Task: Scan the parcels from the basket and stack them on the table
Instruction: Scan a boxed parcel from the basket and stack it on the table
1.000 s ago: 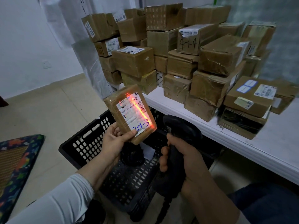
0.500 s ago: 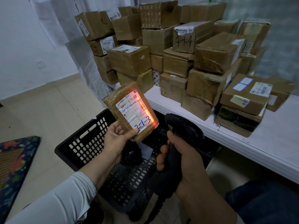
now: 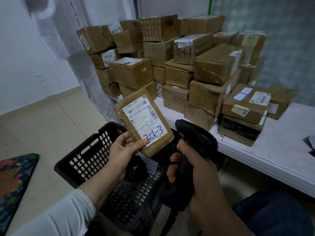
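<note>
The left hand (image 3: 121, 155) holds 1 small brown parcel (image 3: 144, 121) up above the black plastic basket (image 3: 88, 156), thumb pressed on the lower edge of its white shipping label (image 3: 144, 120), which faces the camera and bears "2-1-3" in blue pen. The right hand (image 3: 199, 174) is wrapped around the grip of 1 black handheld barcode scanner (image 3: 196, 138), whose head sits just right of the parcel, close but apart. In the basket, 1 dark rounded item (image 3: 136, 169) shows below the left hand, on a scrap of white. On the white table (image 3: 272, 155) stands a pile of well over 15 taped cardboard boxes (image 3: 179, 65), up to 4 layers high at the back. The pile's front boxes sit near the table's front edge; bare tabletop lies to the right. The beige tiled floor (image 3: 42, 130) left of the basket is open as far as 1 patterned mat (image 3: 15, 178).
</note>
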Demonstrator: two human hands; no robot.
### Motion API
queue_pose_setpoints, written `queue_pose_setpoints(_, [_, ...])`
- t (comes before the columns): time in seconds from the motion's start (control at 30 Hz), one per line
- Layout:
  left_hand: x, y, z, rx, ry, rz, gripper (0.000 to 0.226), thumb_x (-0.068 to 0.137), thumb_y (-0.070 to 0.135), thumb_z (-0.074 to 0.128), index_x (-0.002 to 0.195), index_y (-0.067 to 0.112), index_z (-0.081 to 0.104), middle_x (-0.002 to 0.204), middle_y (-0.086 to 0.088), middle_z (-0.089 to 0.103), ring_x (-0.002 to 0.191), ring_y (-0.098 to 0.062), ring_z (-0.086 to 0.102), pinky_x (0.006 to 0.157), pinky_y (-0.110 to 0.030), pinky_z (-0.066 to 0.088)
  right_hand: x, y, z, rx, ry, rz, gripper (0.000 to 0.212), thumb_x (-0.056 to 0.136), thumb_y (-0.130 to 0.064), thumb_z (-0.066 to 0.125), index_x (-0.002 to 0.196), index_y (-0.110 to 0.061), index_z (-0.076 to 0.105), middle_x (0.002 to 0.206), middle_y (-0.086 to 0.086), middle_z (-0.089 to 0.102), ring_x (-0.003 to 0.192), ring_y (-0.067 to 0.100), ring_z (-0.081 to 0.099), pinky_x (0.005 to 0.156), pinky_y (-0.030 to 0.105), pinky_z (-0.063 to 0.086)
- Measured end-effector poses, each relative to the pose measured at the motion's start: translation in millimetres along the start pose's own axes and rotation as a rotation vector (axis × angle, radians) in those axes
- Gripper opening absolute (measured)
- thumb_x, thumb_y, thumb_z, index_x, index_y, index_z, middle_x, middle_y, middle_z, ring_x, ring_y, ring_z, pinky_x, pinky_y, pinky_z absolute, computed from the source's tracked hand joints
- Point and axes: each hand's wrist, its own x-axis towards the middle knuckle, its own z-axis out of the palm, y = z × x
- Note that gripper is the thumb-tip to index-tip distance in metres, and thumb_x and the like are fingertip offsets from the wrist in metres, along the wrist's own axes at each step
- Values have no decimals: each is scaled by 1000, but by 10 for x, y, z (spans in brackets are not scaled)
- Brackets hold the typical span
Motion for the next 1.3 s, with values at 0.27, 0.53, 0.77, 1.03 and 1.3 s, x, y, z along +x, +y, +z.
queue_pose_setpoints(0.27, [-366, 678, 967, 60, -413, 174, 48, 66, 5, 70, 114, 6, 64, 99, 0, 73, 87, -8, 69, 77, -18, 55, -201, -742, -551, -19, 238, -494, 21, 82, -17, 68, 95, -1, 62, 64, 13, 60, 45, 23, 52, 44, 30, 43])
queue_pose_setpoints(0.53, [-281, 887, 2163, 142, -486, 96, 30, 74, 22, 78, 100, 11, 67, 100, -13, 71, 82, -17, 63, 83, -36, 49, -191, -1342, -1106, -31, 283, -507, 47, 65, -29, 71, 111, -22, 65, 96, 0, 76, 86, 18, 73, 62, 34, 55])
queue_pose_setpoints(0.77, [-212, 829, 2888, 302, -554, 128, 25, 75, 43, 72, 85, 20, 69, 100, -3, 70, 95, -20, 64, 89, -35, 49, 194, -1826, -1550, 3, 388, -553, 23, 75, -7, 72, 95, -17, 65, 87, 6, 73, 72, 17, 70, 51, 27, 57])
queue_pose_setpoints(1.03, [131, 888, 3416, 1161, -661, 525, 17, 88, 29, 58, 86, 19, 72, 85, 3, 63, 85, -17, 57, 65, -26, 41, 1032, -2604, -2084, 35, 628, -523, 19, 80, -11, 72, 89, -11, 56, 80, 9, 66, 66, 19, 65, 45, 31, 57])
queue_pose_setpoints(1.3, [540, 829, 3756, 1575, -768, 536, 28, 82, 39, 67, 98, 16, 64, 90, 0, 58, 90, -22, 57, 65, -28, 42, 2003, -2770, -2100, -20, 652, -448, 18, 77, -13, 75, 79, -12, 57, 74, 8, 64, 57, 19, 60, 44, 35, 56])
